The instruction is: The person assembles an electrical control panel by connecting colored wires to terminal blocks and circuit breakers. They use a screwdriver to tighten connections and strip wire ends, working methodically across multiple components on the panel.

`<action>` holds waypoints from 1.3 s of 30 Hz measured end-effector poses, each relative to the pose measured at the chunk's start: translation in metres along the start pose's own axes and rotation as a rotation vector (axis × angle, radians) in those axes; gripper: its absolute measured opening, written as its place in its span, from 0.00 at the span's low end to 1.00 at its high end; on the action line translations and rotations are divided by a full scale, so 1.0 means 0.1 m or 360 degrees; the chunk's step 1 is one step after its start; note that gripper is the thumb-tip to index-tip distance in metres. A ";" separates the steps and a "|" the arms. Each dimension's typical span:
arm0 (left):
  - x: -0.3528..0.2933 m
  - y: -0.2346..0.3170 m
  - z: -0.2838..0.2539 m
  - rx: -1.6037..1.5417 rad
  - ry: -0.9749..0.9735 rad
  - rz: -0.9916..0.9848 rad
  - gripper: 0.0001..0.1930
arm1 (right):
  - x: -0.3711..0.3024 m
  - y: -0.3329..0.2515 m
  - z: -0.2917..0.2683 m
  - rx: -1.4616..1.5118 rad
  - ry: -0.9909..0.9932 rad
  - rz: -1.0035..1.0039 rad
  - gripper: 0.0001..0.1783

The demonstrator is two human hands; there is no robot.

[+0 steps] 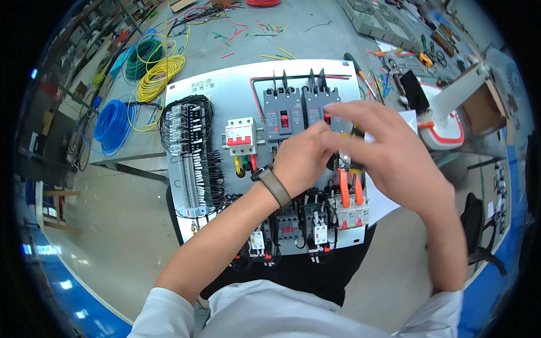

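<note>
A white metal mounting panel [225, 84] fitted with electrical parts lies in front of me, its near edge over my lap. My left hand [301, 158], with a strap on the wrist, is closed below two dark grey circuit breakers [283, 115] with red switches. Its fingertips are tucked out of sight, so what they pinch is hidden. My right hand [383, 149] hovers beside it over the right breaker [315, 101], fingers bent and smeared by motion. Just beneath the hands are orange-handled pliers [345, 188], jaws partly covered. A smaller white breaker [241, 136] with red levers sits left of my left hand.
Terminal blocks with bundled black wires [194, 152] run down the panel's left side. Yellow [160, 79], green and blue wire coils [112, 127] lie at the bench's left. Wire scraps, a screwdriver [360, 76], a grey tray [383, 25] and a white-and-red stand [442, 132] are beyond and right.
</note>
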State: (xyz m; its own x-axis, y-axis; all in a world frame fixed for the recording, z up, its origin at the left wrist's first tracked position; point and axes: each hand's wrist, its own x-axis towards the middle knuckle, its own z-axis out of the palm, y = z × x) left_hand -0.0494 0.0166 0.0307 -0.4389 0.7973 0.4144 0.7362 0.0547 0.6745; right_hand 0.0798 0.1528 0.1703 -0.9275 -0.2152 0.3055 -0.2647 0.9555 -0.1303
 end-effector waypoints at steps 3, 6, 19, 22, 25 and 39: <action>0.03 0.04 -0.03 0.0154 -0.0038 0.0034 0.05 | -0.36 0.16 0.18 0.0616 0.0485 0.0547 0.38; 0.04 0.02 0.01 0.0155 0.0068 0.0159 0.05 | -0.74 0.34 0.68 0.0859 0.0629 0.0948 0.29; 0.02 -0.10 0.00 0.0204 0.0172 0.0133 0.05 | -0.20 -0.18 1.41 0.0994 0.1183 0.1165 0.12; 0.01 -0.07 0.00 0.0080 0.0182 0.0109 0.06 | -0.22 -0.17 1.46 0.1221 0.1356 0.1247 0.11; -0.02 -0.07 0.00 0.0048 0.0120 0.0114 0.06 | -0.27 -0.16 1.45 0.1356 0.1343 0.1291 0.10; 0.00 -0.15 0.07 0.0034 0.0258 0.0084 0.07 | -0.16 -0.20 1.51 0.1286 0.1393 0.1180 0.11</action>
State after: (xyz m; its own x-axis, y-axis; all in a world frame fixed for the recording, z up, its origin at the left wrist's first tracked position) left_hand -0.0569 0.0195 0.0163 -0.4754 0.6921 0.5431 0.7704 0.0295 0.6368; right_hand 0.0606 0.1066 0.0258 -0.5329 0.7613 0.3695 -0.1466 0.3469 -0.9264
